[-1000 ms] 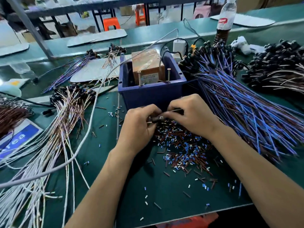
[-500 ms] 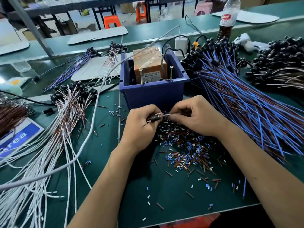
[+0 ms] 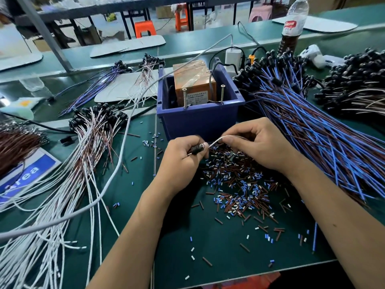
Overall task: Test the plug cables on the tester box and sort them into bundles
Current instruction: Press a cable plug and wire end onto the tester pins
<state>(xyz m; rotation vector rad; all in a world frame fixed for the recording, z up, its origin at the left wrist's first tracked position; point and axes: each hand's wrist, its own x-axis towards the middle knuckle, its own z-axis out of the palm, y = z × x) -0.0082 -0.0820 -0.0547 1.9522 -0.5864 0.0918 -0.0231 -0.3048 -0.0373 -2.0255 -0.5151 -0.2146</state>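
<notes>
Green bench [image 3: 129, 205], L hand [image 3: 181, 161] grip pinching plug [image 3: 196, 149], R hand [image 3: 258, 147] pinching its wire [image 3: 215, 141]

Single view, head-mounted wide-angle, looking forward and down over a green work mat [image 3: 187, 243]. Both forearms enter from the bottom edge; the left hand [image 3: 181, 157] and right hand [image 3: 258, 147] sit close to the lens at frame centre. Blue bin [image 3: 200, 119] is just beyond them, mid-frame. Cable bundles run off the left and right edges with visible barrel distortion. The top band reaches well back to a second bench and orange stools [image 3: 144, 28]. No second view, so no overlap.
</notes>
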